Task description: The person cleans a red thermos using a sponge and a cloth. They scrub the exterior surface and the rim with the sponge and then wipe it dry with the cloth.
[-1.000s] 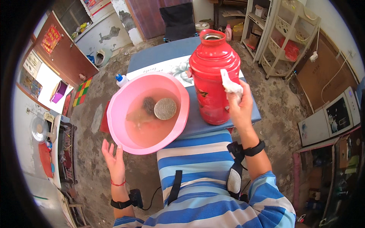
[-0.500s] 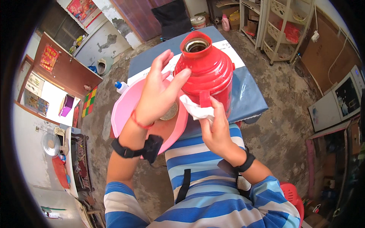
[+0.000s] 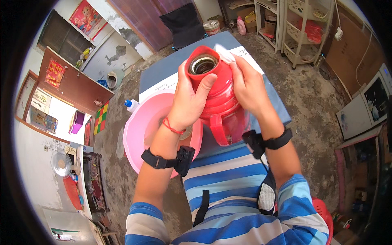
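Far L: pink basin [image 3: 132, 132] on the table [image 3: 271, 104], partly hidden behind L forearm; btl w/ blue cap [image 3: 131, 105] just beside its far rim. Basin in abt same spot as 0.5 s ago.

Next, L hand [image 3: 190, 98]: was open in mid-air over the basin, now curled round the neck of the red flask [image 3: 220, 102], thumb lying on the shoulder below the mouth.

Flask is centre, R of basin, at table's near edge, mouth uncovered, handle [image 3: 216, 127] facing the wearer; can't tell if base sits flat.

R hand [image 3: 248, 83]: was low by the handle, now up at the neck's R side, fingers pinching the white cloth [image 3: 223, 53] against/near the rim (cloth blurred, exact contact unclear).

Meaning: work's shifted from handle to neck, prob. w/ L steadying & R doing the cloth work.
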The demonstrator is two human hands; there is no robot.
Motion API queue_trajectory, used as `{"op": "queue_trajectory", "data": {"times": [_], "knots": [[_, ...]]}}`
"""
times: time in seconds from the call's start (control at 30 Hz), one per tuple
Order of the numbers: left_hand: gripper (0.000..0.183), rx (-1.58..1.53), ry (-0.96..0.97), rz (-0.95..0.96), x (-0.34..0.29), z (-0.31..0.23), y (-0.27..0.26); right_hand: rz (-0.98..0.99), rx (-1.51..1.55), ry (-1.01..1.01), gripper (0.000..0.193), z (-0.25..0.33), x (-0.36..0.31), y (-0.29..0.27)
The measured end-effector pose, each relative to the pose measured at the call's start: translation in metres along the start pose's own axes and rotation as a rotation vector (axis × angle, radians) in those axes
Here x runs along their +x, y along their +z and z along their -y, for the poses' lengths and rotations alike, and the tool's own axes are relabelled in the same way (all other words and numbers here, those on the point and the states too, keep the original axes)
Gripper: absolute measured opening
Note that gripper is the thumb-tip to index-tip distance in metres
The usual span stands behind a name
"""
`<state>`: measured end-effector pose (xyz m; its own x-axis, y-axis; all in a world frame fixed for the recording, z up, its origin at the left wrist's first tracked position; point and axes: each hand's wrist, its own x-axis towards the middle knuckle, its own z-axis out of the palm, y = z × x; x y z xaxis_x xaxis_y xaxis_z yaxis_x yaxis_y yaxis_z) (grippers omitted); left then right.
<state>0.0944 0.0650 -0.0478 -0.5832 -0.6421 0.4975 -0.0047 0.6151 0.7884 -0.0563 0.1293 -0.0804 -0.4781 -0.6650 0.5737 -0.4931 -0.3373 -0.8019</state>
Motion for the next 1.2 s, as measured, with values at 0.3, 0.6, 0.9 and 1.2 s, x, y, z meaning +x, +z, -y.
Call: {"op": "queue_trajectory", "data": {"times": [0.3,0.6,0.9,1.2], "knots": [[0.060,-0.038,-0.019,-0.003,-0.003,-0.001,0.003,0.074,-0.346,-0.370,0.047,0.031,-0.067,-0.002],[0.056,-0.001,0.021,-0.031,0.005,0.010,0.005,0.169,-0.069,-0.257,0.039,0.010,0.015,-0.010],[0.056,-0.001,0.026,-0.057,0.003,0.008,0.007,0.148,-0.013,-0.191,0.043,0.002,-0.008,-0.011],[0.058,0.027,0.061,-0.096,0.006,0.015,0.011,0.067,-0.279,-0.323,0.048,0.016,-0.034,-0.006]]}}
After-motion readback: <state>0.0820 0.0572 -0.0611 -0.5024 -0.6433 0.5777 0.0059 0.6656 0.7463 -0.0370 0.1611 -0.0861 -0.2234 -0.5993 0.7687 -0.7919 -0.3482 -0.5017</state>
